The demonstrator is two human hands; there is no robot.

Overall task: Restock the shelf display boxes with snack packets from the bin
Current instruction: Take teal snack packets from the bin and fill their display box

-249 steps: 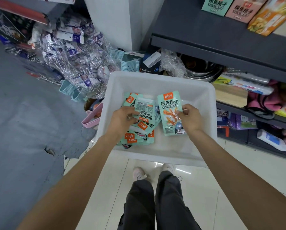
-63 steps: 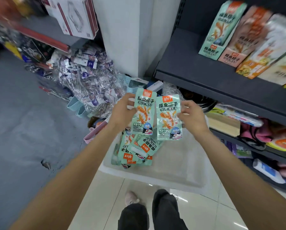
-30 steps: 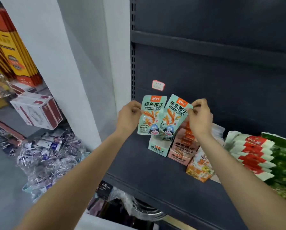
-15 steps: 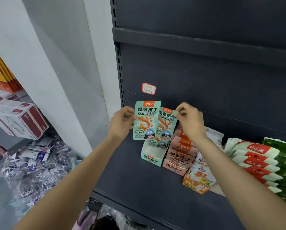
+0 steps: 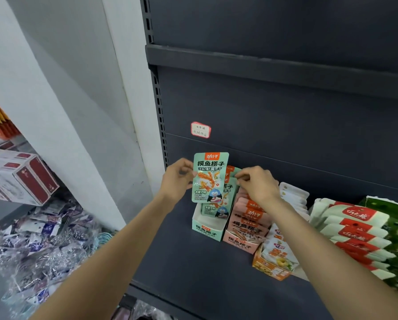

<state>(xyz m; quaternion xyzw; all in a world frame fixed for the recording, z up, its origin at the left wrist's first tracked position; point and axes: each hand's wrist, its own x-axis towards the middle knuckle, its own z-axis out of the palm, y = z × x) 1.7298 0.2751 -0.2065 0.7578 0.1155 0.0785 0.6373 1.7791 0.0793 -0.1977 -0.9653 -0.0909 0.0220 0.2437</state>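
My left hand pinches the left edge of a mint-green snack packet, held upright above the mint-green display box on the dark shelf. My right hand pinches the top of a second green packet, whose lower half sits inside that box, behind the first packet. The bin is out of view.
A pink display box full of pink packets stands right of the green box, then an orange box and rows of red-white packets. A price tag sticks on the back panel. Wrapped goods lie low on the left.
My right hand has lowered its packet into the green display box. My left hand still holds its packet upright just above. The view has shifted closer to the shelf.
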